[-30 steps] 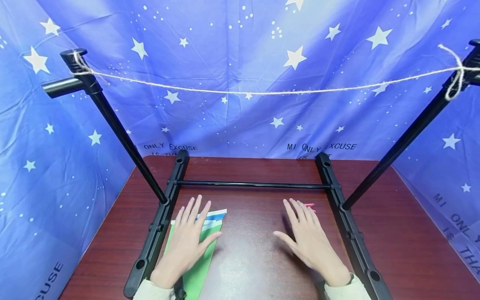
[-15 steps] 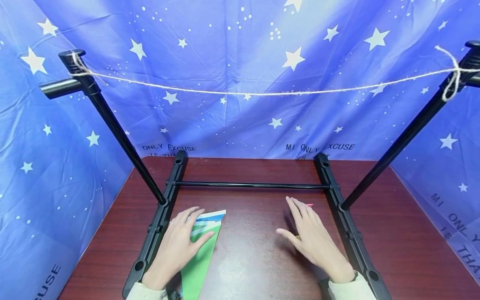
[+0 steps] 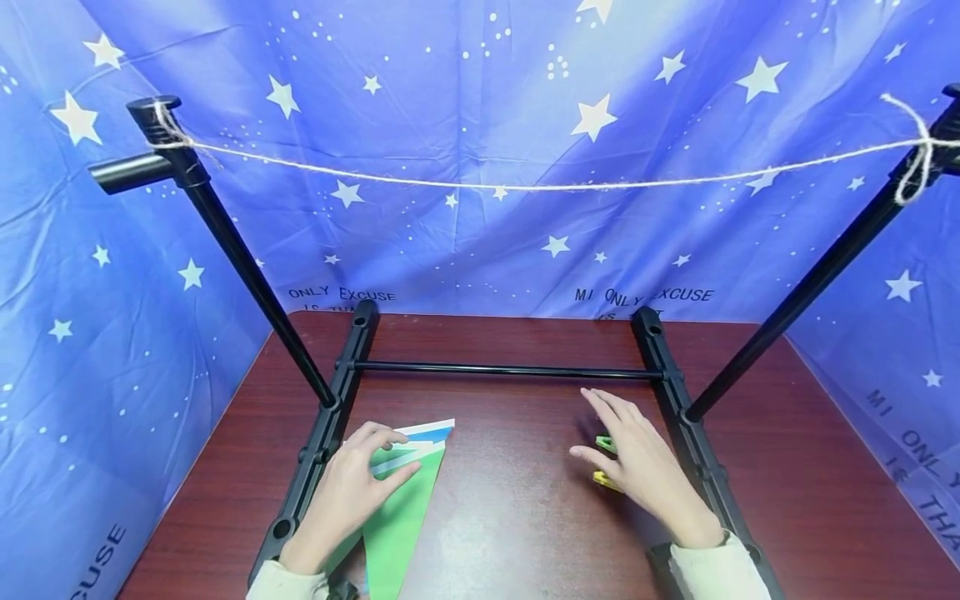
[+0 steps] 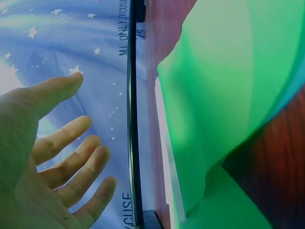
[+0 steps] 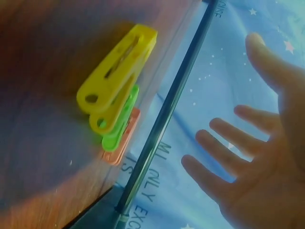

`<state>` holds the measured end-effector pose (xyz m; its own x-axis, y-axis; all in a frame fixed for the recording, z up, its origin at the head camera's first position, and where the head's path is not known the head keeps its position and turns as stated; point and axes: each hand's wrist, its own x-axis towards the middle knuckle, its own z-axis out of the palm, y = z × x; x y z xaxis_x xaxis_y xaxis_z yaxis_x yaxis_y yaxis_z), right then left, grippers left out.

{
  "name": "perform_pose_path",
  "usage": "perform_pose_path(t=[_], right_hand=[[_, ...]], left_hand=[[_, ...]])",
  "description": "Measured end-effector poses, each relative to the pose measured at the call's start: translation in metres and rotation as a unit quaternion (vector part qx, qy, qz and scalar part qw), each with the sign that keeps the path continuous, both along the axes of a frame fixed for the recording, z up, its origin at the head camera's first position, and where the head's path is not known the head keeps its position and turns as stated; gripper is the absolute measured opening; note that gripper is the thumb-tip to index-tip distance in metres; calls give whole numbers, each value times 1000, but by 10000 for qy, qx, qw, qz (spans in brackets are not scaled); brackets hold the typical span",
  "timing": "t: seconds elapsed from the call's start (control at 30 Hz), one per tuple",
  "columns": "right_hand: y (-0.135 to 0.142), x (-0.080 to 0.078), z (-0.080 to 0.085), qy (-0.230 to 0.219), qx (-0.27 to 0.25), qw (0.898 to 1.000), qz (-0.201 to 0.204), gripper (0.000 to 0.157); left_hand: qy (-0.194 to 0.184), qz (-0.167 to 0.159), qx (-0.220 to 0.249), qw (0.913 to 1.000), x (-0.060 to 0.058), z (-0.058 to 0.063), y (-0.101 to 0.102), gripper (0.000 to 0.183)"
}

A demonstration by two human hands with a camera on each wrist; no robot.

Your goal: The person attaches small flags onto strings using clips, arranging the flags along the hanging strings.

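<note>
My left hand (image 3: 348, 479) hovers over the left side of a small stack of triangular pennants (image 3: 401, 517), its fingers loosely bent and holding nothing. Green shows on top, with a blue pennant (image 3: 437, 435) and white edges behind. Seen from the left wrist, the green sheet (image 4: 214, 95) curves up beside the spread fingers (image 4: 76, 167). My right hand (image 3: 648, 471) is held above several clothespins, thumb apart from relaxed fingers. A yellow clothespin (image 5: 114, 76), a green clothespin (image 5: 119, 124) and a red clothespin (image 5: 125, 143) line up in the right wrist view; the hand hides the red one from the head camera.
A black frame stands on the dark red table (image 3: 517, 450), with a left foot bar (image 3: 318, 450), a right foot bar (image 3: 697, 458) and a low crossbar (image 3: 502, 369). White string (image 3: 487, 187) spans its two uprights. A blue starry cloth (image 3: 465, 100) hangs behind.
My left hand has moved slightly left and its fingers have bent more, uncovering more of the pennants. The right hand has shifted right, so the green and yellow clothespins now show.
</note>
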<state>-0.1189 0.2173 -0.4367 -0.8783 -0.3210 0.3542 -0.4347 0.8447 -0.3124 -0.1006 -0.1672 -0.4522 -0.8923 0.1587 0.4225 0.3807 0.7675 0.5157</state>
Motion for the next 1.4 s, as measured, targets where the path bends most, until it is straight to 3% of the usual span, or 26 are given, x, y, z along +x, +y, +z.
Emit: perform_pose_path(t=[0.37, 0.63, 0.97, 1.17, 1.4], right_hand=[[17, -9, 0, -618, 37, 9974, -381, 68], [30, -15, -2, -532, 161, 9974, -458, 58], [42, -23, -7, -629, 113, 9962, -599, 53], [45, -27, -8, -728, 43, 9949, -696, 52], [47, -30, -11, -746, 89, 9947, -705, 49]], left_hand=[[-342, 0, 290, 9990, -4, -4, -7, 28], [-962, 73, 515, 9940, -5, -8, -9, 30], [-1145, 284, 593, 9912, -7, -13, -9, 26], [-1420, 569, 519, 9869, -9, -16, -12, 26], [-1707, 656, 354, 9825, -11, -20, -12, 21]])
